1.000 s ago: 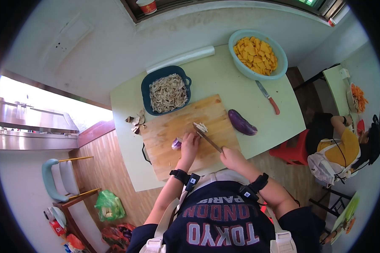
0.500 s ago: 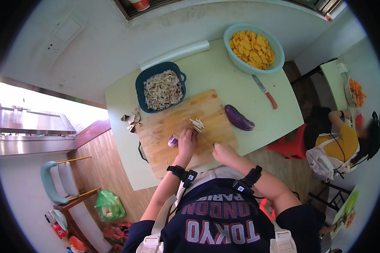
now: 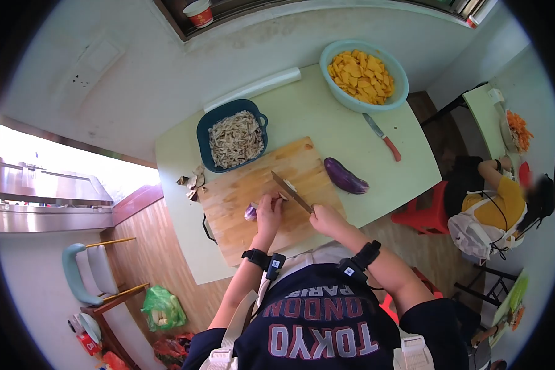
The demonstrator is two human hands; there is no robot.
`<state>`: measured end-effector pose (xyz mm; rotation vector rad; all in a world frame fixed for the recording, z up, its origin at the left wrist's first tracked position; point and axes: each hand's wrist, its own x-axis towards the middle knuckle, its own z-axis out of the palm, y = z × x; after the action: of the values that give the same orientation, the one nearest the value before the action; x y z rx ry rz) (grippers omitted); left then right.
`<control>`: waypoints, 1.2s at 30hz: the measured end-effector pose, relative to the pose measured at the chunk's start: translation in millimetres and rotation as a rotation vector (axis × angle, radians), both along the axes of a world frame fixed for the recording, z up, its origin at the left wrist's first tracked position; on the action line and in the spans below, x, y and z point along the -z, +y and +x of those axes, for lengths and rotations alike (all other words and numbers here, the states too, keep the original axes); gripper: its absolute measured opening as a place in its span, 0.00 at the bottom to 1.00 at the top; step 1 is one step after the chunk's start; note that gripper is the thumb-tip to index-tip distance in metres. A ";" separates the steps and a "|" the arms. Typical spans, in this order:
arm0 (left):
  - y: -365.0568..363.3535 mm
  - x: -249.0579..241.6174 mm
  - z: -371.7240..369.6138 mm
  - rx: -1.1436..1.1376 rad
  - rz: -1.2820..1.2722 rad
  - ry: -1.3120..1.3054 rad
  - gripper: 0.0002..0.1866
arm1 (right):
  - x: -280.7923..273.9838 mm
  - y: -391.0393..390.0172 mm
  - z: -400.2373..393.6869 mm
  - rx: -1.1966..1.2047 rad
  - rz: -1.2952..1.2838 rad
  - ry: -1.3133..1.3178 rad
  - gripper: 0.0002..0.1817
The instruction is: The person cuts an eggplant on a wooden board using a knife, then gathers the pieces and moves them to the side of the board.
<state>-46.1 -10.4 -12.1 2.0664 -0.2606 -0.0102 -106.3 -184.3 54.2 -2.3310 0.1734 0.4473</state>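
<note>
My right hand (image 3: 328, 220) is closed round the handle of a kitchen knife (image 3: 295, 193), its blade slanting across the wooden cutting board (image 3: 240, 191). My left hand (image 3: 269, 217) is on the board just left of the blade, fingers pinched on a small eggplant piece. Beside those fingers lies a purple eggplant chunk (image 3: 251, 212). Pale cut strips (image 3: 291, 184) show partly behind the blade. A whole purple eggplant (image 3: 346, 176) rests on the table right of the board.
A dark blue basket (image 3: 201, 143) of cut strips stands behind the board, scraps (image 3: 195, 182) to its left. A light blue basin (image 3: 401, 92) holds orange slices. Near it lies a red-handled knife (image 3: 388, 145). Another person (image 3: 499, 209) sits at the right.
The knife blade has come up into clear view, partly covering the cut strips. My left fingers have shifted slightly and now pinch a small piece. The camera view has tilted a little.
</note>
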 end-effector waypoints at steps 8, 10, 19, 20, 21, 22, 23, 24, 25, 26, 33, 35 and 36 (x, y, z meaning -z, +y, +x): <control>-5.2 -4.3 -1.5 0.057 0.096 -0.124 0.03 | -2.5 -3.9 -20.5 -0.037 -0.013 0.018 0.12; -6.0 -4.7 -2.2 0.056 0.142 -0.179 0.03 | -1.9 -3.2 -21.5 -0.042 -0.016 0.010 0.12; -8.6 -3.4 2.1 0.019 0.080 -0.069 0.04 | 1.2 -8.8 -17.3 -0.046 0.019 0.076 0.11; -9.2 -3.6 2.4 0.019 0.079 -0.069 0.04 | 1.8 -10.0 -16.6 -0.046 0.018 0.076 0.11; -9.9 -4.9 2.4 0.022 0.083 -0.083 0.04 | 2.0 -10.9 -16.1 -0.042 0.032 0.095 0.11; -9.9 -5.7 2.1 0.026 0.088 -0.096 0.04 | 2.0 -11.5 -15.9 -0.039 0.047 0.115 0.11; -9.5 -5.8 2.0 0.026 0.089 -0.095 0.04 | 1.5 -12.1 -16.3 -0.039 0.048 0.116 0.11; -8.8 -5.7 1.8 0.036 0.108 -0.107 0.04 | -2.3 -12.3 -16.5 -0.009 0.031 0.114 0.11; -8.1 -5.3 1.5 0.046 0.127 -0.119 0.04 | -6.1 -12.7 -16.7 0.020 0.014 0.113 0.11; -7.5 -4.9 0.9 0.045 0.128 -0.117 0.04 | -9.1 -13.6 -17.3 0.019 0.015 0.115 0.11; -4.5 -6.0 0.4 0.040 0.093 -0.057 0.04 | -21.1 -12.4 -24.6 -0.024 -0.038 0.020 0.11; -4.0 -6.4 0.4 0.069 0.141 -0.106 0.04 | -19.8 -7.9 -25.3 -0.029 -0.043 0.010 0.10; -3.9 -5.8 0.3 0.073 0.168 -0.113 0.04 | -18.4 -5.6 -24.9 -0.051 -0.053 0.033 0.10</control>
<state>-45.9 -14.3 -6.3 2.2271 -0.4170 0.0415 -131.2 -189.9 72.7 -2.3852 0.1437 0.5118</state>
